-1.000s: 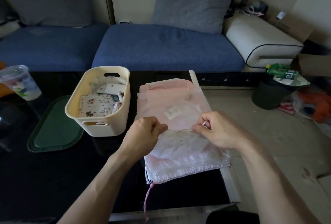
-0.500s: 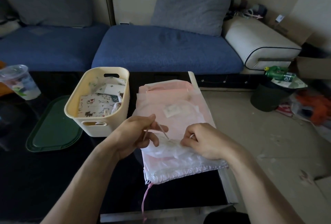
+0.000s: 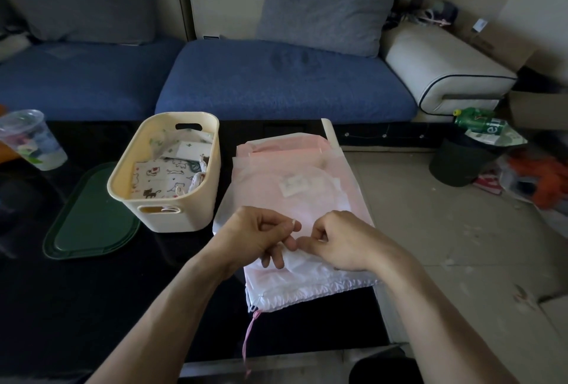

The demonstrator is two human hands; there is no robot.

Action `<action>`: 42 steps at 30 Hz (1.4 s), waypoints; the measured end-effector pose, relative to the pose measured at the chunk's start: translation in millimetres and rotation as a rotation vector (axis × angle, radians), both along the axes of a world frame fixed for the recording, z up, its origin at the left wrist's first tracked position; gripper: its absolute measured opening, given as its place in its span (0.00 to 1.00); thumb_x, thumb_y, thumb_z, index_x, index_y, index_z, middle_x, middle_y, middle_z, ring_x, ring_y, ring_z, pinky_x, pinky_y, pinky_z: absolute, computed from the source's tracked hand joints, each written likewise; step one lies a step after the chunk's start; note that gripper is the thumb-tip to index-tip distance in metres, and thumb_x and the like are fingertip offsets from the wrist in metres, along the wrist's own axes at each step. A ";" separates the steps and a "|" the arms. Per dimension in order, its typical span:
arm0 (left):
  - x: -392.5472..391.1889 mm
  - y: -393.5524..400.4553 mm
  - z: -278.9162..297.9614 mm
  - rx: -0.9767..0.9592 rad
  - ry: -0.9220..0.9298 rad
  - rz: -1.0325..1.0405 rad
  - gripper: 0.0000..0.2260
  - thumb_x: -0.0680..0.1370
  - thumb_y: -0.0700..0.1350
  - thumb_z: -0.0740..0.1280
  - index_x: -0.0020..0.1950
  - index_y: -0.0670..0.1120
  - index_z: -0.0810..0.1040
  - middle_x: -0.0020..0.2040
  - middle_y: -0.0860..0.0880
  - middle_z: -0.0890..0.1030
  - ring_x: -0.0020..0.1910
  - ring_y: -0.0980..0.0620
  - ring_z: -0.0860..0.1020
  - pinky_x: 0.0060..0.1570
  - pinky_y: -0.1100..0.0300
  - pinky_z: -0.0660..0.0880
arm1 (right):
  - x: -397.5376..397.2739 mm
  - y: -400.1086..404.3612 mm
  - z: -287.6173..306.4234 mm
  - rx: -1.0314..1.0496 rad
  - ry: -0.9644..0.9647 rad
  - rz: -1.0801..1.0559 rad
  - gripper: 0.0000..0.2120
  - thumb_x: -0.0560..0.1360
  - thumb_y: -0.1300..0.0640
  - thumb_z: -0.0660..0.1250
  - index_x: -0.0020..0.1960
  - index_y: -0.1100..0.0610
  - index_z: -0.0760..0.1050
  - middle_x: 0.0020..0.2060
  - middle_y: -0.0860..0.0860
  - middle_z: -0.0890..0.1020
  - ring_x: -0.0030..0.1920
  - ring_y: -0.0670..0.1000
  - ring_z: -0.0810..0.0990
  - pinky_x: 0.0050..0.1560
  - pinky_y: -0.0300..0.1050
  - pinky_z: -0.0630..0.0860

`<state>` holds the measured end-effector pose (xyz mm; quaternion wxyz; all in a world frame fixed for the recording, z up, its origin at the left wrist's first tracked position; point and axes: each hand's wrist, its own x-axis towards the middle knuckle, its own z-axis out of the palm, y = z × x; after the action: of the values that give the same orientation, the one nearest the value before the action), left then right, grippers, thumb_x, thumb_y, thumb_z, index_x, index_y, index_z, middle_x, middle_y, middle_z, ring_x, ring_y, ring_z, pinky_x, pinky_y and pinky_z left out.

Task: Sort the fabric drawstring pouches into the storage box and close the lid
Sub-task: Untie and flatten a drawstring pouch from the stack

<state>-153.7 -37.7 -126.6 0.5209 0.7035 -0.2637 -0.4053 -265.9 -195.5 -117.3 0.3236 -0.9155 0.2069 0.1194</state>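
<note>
pink and white pouches are lying in a flat stack on the dark table, just right of the cream storage box. the box is already holding printed pouches; its green lid is lying flat on the table, touching the box's left side.

left hand is curling its fingers and pinching a thin white cord at thumb and forefinger. right hand is clenching over the top pouch close beside it; whether it is pinching cord or fabric, cannot tell.

judgement: step in hand is tidying the drawstring of the top pouch before moving it. to do it well, the person should be keeping the fabric pinned flat with one hand while the other draws the cord, then folding the pouch narrow enough for the box.

orientation: the top pouch's long axis is running from the person toward the sofa, tilted slightly. its gathered mouth is facing the person, with a pink cord trailing off the near edge.
</note>
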 end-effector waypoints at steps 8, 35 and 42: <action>-0.8 2.3 0.5 0.105 -0.243 -0.115 0.06 0.79 0.44 0.69 0.51 0.43 0.82 0.39 0.48 0.86 0.24 0.50 0.75 0.31 0.59 0.73 | -4.3 -9.2 5.0 0.153 -0.128 0.091 0.05 0.73 0.53 0.75 0.42 0.50 0.80 0.29 0.41 0.77 0.30 0.41 0.74 0.36 0.42 0.73; 5.2 -0.9 0.4 -0.001 0.228 -0.130 0.19 0.82 0.52 0.61 0.36 0.43 0.74 0.28 0.50 0.62 0.23 0.54 0.56 0.25 0.60 0.50 | 13.1 -1.6 -9.8 0.150 -0.583 0.074 0.06 0.68 0.59 0.79 0.35 0.52 0.84 0.45 0.43 0.80 0.46 0.44 0.79 0.44 0.33 0.72; -1.1 -4.1 0.7 -0.056 0.280 0.052 0.20 0.83 0.50 0.61 0.33 0.45 0.77 0.28 0.49 0.66 0.23 0.54 0.57 0.28 0.58 0.49 | 14.6 1.8 -9.6 0.190 -0.623 0.027 0.09 0.66 0.48 0.72 0.34 0.53 0.81 0.45 0.43 0.79 0.42 0.44 0.75 0.44 0.31 0.69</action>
<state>-154.8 -41.8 -125.9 0.5824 0.6319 -0.1814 -0.4781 -251.3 -193.7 -127.0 0.4538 -0.8763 0.0738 -0.1436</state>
